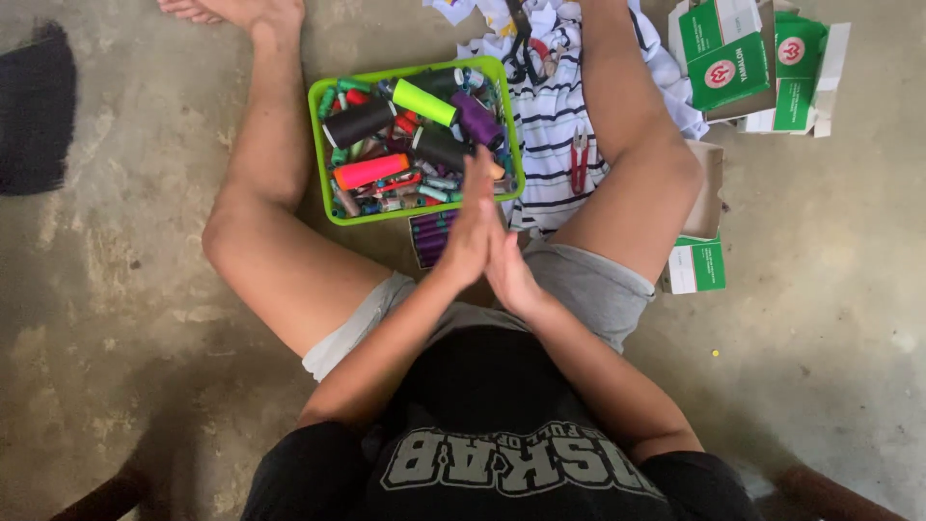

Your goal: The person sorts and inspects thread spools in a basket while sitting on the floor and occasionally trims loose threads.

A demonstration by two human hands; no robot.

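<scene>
From the head camera, your left hand [470, 227] and right hand [508, 268] press flat together, palm to palm, fingers straight, apparently holding nothing. Both forearms angle inward from your lap. Your fingertips reach the near rim of the green tray [319, 154] of thread spools [362, 122] on the floor.

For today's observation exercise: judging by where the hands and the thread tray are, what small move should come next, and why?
Probably part the palms and reach forward: the left hand and right hand are pressed together, holding nothing visible, just short of the green tray of thread spools.
</scene>
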